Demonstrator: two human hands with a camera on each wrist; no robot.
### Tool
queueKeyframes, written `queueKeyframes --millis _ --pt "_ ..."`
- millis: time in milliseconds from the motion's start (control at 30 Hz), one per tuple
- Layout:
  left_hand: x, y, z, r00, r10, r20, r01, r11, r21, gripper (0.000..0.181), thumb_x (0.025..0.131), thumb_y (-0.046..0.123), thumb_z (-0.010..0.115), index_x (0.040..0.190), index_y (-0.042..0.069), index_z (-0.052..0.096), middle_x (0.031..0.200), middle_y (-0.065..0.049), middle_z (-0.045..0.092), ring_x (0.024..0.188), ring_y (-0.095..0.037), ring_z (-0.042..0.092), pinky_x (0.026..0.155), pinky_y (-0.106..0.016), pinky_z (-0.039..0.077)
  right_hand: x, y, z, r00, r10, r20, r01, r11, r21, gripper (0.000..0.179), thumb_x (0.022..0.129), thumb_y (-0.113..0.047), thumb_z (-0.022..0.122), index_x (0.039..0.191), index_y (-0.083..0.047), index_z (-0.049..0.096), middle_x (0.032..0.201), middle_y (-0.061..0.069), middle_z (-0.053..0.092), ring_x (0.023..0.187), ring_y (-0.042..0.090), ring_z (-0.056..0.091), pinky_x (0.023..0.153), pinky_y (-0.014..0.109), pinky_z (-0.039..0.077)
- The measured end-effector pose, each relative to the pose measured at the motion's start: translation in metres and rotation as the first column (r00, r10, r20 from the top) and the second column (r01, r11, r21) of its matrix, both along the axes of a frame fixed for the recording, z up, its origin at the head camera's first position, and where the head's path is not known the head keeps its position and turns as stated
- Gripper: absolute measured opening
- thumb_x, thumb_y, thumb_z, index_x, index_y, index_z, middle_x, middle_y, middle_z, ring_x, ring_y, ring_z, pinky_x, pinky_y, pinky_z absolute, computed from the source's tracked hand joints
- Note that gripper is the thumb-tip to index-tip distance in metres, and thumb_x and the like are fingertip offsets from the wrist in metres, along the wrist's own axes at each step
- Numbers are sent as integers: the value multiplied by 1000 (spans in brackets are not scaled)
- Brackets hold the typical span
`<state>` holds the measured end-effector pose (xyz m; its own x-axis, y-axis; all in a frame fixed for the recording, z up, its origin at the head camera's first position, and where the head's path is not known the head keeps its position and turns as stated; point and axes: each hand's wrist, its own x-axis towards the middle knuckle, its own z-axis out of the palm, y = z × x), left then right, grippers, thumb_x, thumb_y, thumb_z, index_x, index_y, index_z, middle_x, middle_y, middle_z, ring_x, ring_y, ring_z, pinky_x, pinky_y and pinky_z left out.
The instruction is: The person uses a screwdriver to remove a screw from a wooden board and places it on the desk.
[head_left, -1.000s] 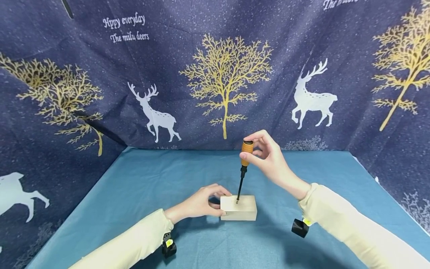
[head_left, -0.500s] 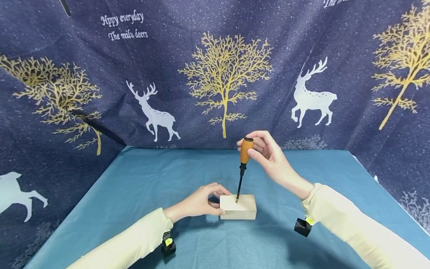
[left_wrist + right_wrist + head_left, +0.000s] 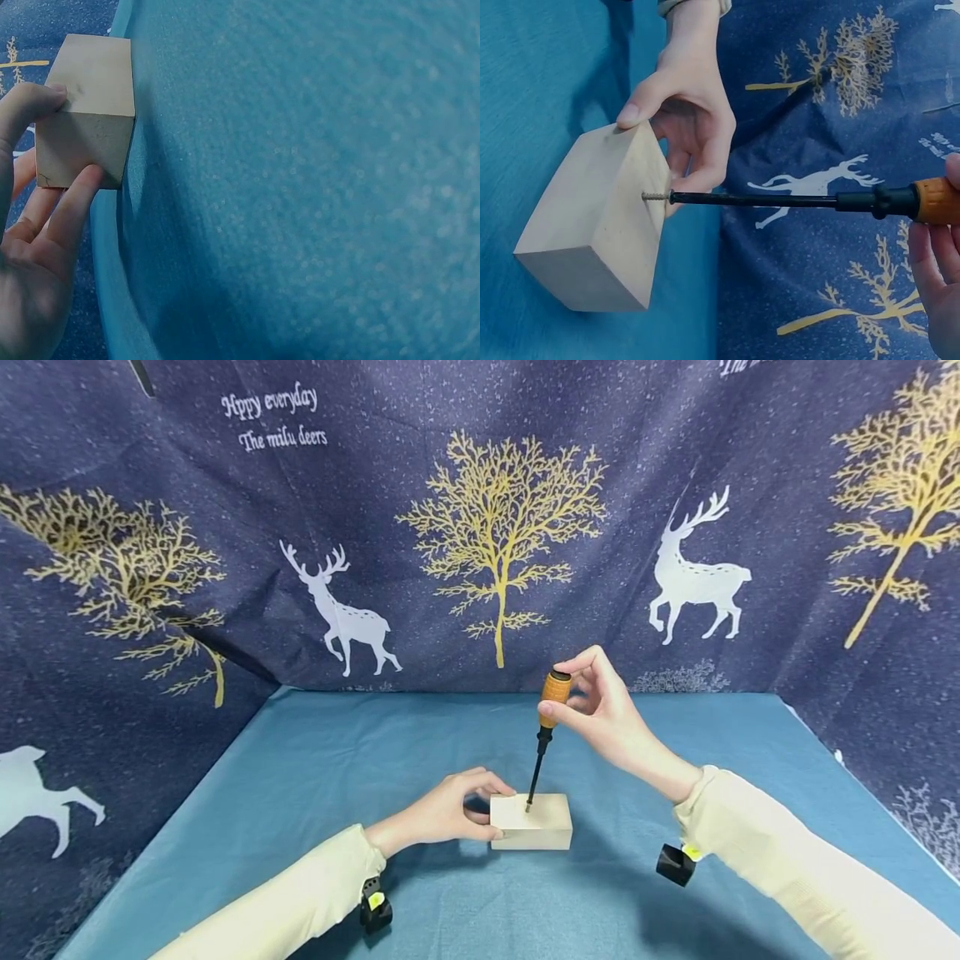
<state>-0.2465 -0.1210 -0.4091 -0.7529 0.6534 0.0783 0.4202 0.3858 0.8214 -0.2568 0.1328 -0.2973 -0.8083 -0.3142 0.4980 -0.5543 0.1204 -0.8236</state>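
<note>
A pale wooden block (image 3: 543, 827) rests on the blue cloth, gripped at its left end by my left hand (image 3: 450, 810). In the left wrist view the thumb lies on one face of the block (image 3: 94, 75), with fingers on others. My right hand (image 3: 603, 718) holds the orange handle of a screwdriver (image 3: 538, 760), thumb and fingertips around it. The shaft leans slightly to the right. In the right wrist view a screw (image 3: 655, 196) stands partly out of the block's top face, and the screwdriver tip (image 3: 676, 197) meets its head.
Blue cloth (image 3: 360, 743) covers the table around the block. Behind and at the sides hangs a dark blue curtain (image 3: 450, 410) printed with deer and gold trees. Each wrist wears a small black camera, one on the left (image 3: 377, 910) and one on the right (image 3: 677, 864).
My right thumb and fingers have shifted around the screwdriver handle, first one way, then back. The handle has tilted a little to the right. My left hand and the block stay in place.
</note>
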Motion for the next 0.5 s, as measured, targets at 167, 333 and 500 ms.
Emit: queueKeyframes --millis 167,333,500 --pt "0 -1 0 1000 1 0 -1 1000 -3 44 82 11 80 122 22 65 120 -4 59 106 -13 55 81 -20 59 2 1 1 999 52 -15 -52 999 6 37 91 4 65 120 -2 43 124 -3 57 109 1 63 84 23 57" --pt "0 0 0 1000 2 -2 -2 1000 -4 45 81 11 80 122 22 65 121 -4 58 106 -13 55 81 -20 59 4 3 4 996 89 -16 -88 995 36 37 95 -1 62 127 -4 45 126 -10 59 115 5 61 88 23 56" --pt "-1 0 0 1000 2 5 -2 1000 -1 45 82 11 80 123 21 65 120 -4 58 106 -14 56 80 -20 59 4 6 6 974 227 -21 -226 973 41 40 100 -4 53 138 -9 43 131 7 62 123 17 61 97 29 55"
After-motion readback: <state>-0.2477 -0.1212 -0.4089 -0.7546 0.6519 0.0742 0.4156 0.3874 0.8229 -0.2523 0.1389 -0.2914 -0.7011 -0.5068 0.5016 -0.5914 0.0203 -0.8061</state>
